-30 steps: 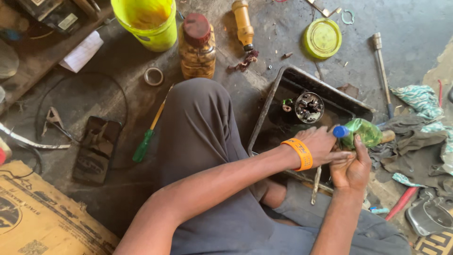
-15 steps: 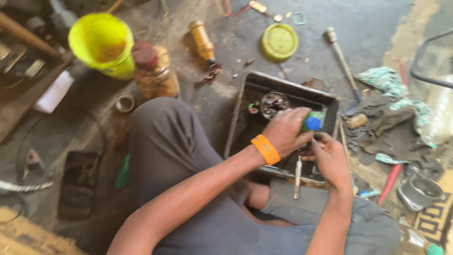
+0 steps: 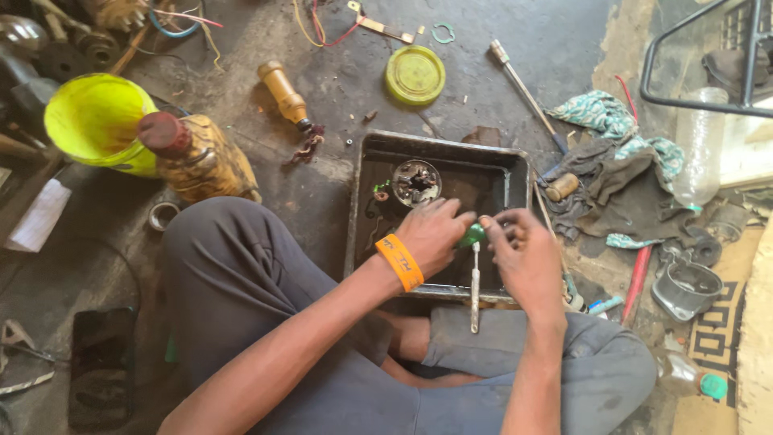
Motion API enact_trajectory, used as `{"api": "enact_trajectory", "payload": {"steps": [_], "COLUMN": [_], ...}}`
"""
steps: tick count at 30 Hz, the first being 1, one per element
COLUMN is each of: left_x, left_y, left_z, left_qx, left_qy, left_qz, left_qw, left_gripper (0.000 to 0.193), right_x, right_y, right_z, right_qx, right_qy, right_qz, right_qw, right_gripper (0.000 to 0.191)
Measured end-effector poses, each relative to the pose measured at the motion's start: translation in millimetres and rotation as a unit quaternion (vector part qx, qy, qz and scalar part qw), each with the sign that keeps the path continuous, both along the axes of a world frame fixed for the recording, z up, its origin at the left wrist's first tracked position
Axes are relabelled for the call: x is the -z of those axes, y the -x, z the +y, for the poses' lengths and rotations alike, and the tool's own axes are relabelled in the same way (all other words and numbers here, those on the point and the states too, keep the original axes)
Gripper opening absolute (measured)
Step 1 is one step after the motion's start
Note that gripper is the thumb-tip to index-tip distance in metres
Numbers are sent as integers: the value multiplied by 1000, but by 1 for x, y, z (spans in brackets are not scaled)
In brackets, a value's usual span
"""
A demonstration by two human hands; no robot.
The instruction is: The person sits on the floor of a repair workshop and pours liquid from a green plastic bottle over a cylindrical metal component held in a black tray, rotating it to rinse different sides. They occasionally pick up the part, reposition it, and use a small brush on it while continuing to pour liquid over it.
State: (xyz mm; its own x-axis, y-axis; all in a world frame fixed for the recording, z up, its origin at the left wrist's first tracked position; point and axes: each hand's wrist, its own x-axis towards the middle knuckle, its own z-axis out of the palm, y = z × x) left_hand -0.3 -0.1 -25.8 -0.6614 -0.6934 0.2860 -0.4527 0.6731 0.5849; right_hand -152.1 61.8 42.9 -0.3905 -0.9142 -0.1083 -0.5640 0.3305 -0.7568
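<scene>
**Both hands on a green-handled tool over the black tray**

Head view: the person sits cross-legged on a stained concrete floor with a black tray (image 3: 491, 165) in front of the knees. The left hand (image 3: 431, 234), with an orange wristband (image 3: 398, 262), is curled around the green handle (image 3: 471, 235) of a small tool; its metal shaft (image 3: 474, 286) hangs down past the tray's near edge. The right hand (image 3: 523, 254) meets it from the other side, fingers bent and pinching at the same handle, though what the fingertips grip is hidden. Both hands hover above the tray's near right part. A round metal part (image 3: 416, 182) lies in the tray towards its far left corner. Beyond the tray's far edge lie a yellow lid (image 3: 415, 75) and a long rod (image 3: 523, 93). Left of the tray stand a brown jar (image 3: 197, 157) and a yellow funnel (image 3: 97, 121). Rags (image 3: 612, 177) are heaped just beside the tray's right edge.
</scene>
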Motion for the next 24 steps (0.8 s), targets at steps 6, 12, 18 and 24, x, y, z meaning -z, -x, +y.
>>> {"api": "enact_trajectory", "payload": {"steps": [6, 12, 18, 24], "left_x": [-14, -16, -12, -36], "left_y": [-14, -22, -37, -43], "left_z": [-20, -25, -23, -36], "left_qx": [75, 155, 185, 149], "left_qy": [-239, -415, -400, -399], "left_qz": [50, 108, 206, -40], "left_qw": [967, 890, 874, 904], "left_gripper": [44, 49, 42, 44], "right_x": [22, 33, 24, 8], "right_y": [13, 17, 4, 7], "right_z": [-3, -2, -4, 4], "right_qx": [-20, -8, -23, -108], "right_qy": [8, 43, 55, -23], "right_qz": [-28, -155, -144, -228], "right_qw": [999, 987, 988, 967], "right_gripper": [33, 38, 26, 28]}}
